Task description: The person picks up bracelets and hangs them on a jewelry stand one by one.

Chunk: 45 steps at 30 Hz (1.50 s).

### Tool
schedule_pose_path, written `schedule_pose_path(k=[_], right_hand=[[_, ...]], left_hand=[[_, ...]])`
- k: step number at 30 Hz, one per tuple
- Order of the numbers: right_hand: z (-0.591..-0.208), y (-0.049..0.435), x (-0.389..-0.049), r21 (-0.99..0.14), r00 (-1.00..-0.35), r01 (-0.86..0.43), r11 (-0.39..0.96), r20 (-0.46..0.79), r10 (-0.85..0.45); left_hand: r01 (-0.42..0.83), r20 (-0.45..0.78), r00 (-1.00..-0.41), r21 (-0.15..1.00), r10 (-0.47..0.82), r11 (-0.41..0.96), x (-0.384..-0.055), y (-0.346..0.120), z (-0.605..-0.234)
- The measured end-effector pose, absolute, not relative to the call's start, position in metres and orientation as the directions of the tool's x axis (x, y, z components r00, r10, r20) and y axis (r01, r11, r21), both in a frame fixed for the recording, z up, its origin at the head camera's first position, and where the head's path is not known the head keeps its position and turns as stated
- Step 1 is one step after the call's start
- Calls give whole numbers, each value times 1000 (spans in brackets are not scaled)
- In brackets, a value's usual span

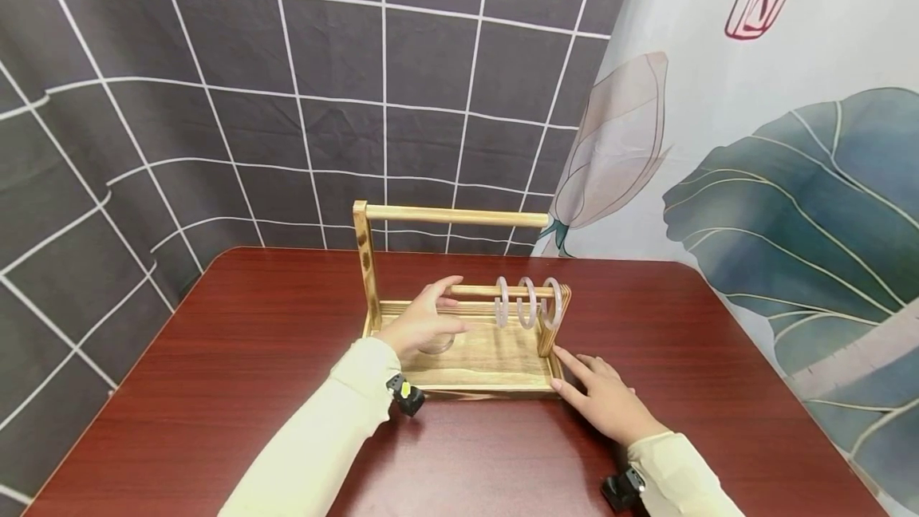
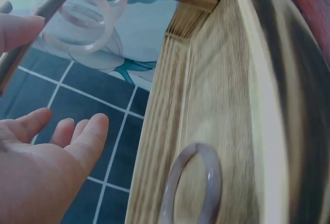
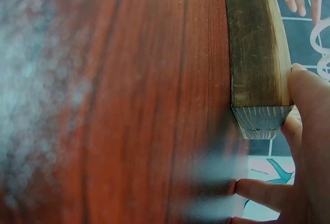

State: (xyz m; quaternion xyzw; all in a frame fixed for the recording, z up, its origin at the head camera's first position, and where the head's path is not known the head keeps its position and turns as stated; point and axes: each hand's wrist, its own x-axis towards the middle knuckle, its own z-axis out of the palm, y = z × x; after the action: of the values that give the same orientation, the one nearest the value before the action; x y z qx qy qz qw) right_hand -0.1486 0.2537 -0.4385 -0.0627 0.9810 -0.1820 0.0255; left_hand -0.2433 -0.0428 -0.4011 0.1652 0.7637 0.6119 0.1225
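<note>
A wooden rack with a shallow tray base stands on the table. Three pale, translucent bangles hang on its lower rod, towards the right post. Another bangle lies on the tray floor, partly covered by the left hand in the head view. My left hand is over the tray's left part, fingers extended and holding nothing, close to the rod's free end. At the tray's right front corner, my right hand rests with spread fingers; its thumb touches the edge.
The reddish-brown table carries the rack near its middle. Behind it hangs a dark cloth with a white grid, and on the right a pale curtain with leaf and flower prints. Both wrists wear small black cameras.
</note>
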Motion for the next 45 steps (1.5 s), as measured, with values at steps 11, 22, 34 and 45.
schedule_pose_path(k=[11, 22, 34, 45], right_hand=[[-438, 254, -148, -359, -991, -111, 927, -31, -131], [-438, 252, -149, -367, -990, -114, 923, -34, -135], [-438, 255, -148, -355, -991, -108, 929, -41, -131], [-441, 255, -150, -358, -990, -111, 927, -39, -133]], left_hand=[[236, 57, -880, 914, 472, 329, -250, -59, -397], [399, 76, -834, 768, 547, 502, -252, -70, -395], [517, 37, -782, 597, 623, 613, -258, -70, -387], [583, -10, -754, 452, 657, 676, -259, -71, -396]])
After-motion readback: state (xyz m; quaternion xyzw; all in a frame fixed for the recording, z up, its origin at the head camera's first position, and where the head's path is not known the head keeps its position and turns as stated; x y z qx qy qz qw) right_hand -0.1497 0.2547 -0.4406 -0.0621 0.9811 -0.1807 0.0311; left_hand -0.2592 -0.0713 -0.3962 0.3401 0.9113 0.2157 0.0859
